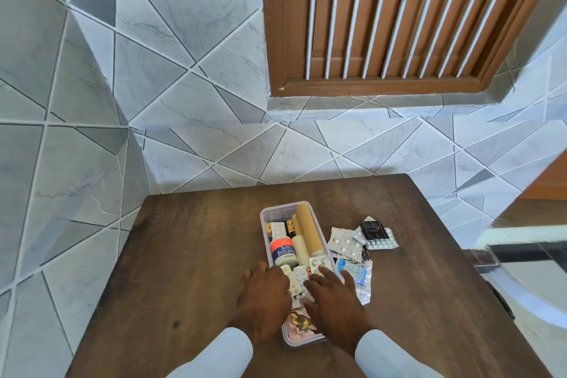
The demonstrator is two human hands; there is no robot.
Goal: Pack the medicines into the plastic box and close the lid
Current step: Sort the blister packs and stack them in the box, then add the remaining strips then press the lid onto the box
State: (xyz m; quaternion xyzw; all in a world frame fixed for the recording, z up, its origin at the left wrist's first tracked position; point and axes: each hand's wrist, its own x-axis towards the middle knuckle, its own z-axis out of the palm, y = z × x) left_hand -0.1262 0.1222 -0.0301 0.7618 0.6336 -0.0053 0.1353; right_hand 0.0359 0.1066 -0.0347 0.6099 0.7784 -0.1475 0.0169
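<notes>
We found the clear rectangular plastic box [264, 218] mid-table [184, 255], holding a glossy adhesive tape roll [283, 250] and tan bandage rolls [308, 230]. Left hand [265, 288] and right hand [333, 294] pressed flat-fingered on blister strips [296, 281] inside. Crinkled foil blister packs [345, 241] lay at 3 o'clock.

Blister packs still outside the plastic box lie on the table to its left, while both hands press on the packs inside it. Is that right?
Not quite. The head view shows the loose blister packs lying to the right of the plastic box, not its left. The rest holds: the left hand and right hand rest on the packs inside it.
</notes>
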